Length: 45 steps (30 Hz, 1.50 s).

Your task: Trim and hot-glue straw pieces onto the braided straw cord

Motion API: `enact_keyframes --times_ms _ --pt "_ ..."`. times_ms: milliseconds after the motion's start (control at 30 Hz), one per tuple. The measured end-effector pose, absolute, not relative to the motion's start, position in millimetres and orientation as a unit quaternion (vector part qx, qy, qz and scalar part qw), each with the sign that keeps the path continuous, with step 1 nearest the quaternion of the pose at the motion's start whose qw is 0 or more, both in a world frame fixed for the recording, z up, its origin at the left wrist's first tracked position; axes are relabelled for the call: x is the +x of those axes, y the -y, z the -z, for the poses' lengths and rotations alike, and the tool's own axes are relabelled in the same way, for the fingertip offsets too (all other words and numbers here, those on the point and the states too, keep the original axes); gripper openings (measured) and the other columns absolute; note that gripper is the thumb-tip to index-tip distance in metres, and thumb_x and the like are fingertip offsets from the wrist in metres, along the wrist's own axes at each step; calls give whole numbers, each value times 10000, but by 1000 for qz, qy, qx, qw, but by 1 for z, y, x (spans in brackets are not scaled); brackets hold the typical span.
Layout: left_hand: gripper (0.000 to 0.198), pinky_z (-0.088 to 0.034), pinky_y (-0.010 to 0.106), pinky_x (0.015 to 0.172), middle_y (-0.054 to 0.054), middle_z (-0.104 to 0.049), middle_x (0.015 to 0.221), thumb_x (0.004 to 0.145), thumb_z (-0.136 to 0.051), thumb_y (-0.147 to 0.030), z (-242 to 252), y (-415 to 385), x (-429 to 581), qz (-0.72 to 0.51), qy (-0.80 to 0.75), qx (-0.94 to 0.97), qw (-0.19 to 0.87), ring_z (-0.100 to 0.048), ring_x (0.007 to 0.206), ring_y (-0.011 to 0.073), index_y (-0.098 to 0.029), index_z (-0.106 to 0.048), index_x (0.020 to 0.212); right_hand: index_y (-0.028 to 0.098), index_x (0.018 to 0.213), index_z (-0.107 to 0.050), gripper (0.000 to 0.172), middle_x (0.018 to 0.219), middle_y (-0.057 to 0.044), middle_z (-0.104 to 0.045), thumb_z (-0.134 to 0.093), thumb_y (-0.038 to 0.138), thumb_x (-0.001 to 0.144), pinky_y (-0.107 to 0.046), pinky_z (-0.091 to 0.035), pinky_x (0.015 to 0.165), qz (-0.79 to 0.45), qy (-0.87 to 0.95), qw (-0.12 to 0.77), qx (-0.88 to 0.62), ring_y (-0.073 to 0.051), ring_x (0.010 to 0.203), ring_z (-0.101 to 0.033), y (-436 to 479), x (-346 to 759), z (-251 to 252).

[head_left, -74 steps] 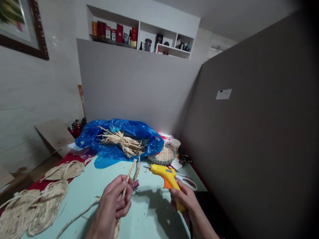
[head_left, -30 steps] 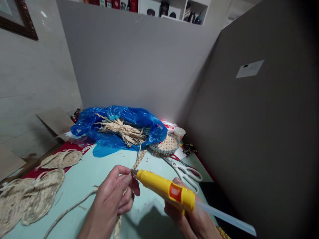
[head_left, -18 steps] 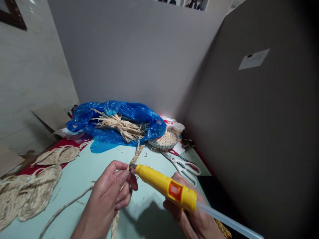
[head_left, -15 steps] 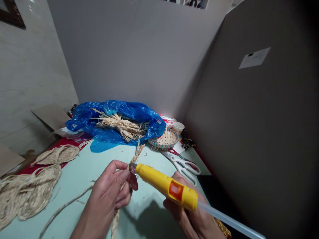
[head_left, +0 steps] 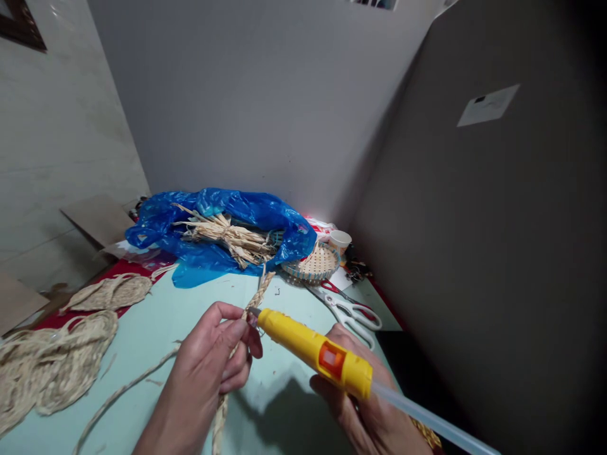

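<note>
Yellow plastic glue gun (head_left: 296, 341), earlier apart, now nosed up to pale straw braid (head_left: 260, 292) above mint-green desk (head_left: 161, 328). Left hand (head_left: 213, 351) pinches braid; right hand (head_left: 372, 417) wraps gun. Placed for gluing, we judge.

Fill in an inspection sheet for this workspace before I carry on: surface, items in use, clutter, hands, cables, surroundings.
Surface: pale green tabletop, small scraps scattered on it.
Items in use: braided straw cord; yellow glue gun, nozzle at the cord, glue stick protruding behind.
Clutter: white-handled scissors, woven basket, cup, blue bag with straw bundle, woven straw pieces at left.
Hands: left hand pinches the cord; right hand grips the gun.
Cables: nothing seen.
Surroundings: gray panels behind and right; wall at left.
</note>
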<state>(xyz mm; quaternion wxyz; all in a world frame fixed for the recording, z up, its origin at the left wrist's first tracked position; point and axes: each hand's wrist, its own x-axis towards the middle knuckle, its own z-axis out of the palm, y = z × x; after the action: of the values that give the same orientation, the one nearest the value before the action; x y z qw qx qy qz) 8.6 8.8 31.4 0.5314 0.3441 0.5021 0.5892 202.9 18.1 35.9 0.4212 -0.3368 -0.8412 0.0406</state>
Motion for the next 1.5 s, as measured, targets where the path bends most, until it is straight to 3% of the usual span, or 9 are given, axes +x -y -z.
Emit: enact_keyframes --times_ms 533,1167,1500 --pt "300 -231 144 387 -13 -626 584 778 -716 -425 -31 -8 8 -596 -493 339 536 -262 426 35 -204 -523 841 235 882 -538 135 714 -22 -643 -455 260 986 -284 -540 564 -44 822 448 -349 -200 643 -656 -17 203 -33" --pt "281 -270 152 405 18 -654 625 791 -703 -450 -26 -8 5 -570 -512 344 544 -339 453 62 -222 -550 852 216 875 -497 239 738 -6 -586 -372 336 1040 -272 -482 582 -63 825 439 -350 -163 630 -588 -21 207 -36" --pt "269 -292 154 417 14 -654 631 809 -691 -450 -25 -8 6 -565 -529 342 533 -320 469 66 -225 -550 855 214 961 -524 141 789 -27 -616 -415 290 1009 -290 -508 626 -70 823 441 -351 -182 692 -588 -26 212 -30"
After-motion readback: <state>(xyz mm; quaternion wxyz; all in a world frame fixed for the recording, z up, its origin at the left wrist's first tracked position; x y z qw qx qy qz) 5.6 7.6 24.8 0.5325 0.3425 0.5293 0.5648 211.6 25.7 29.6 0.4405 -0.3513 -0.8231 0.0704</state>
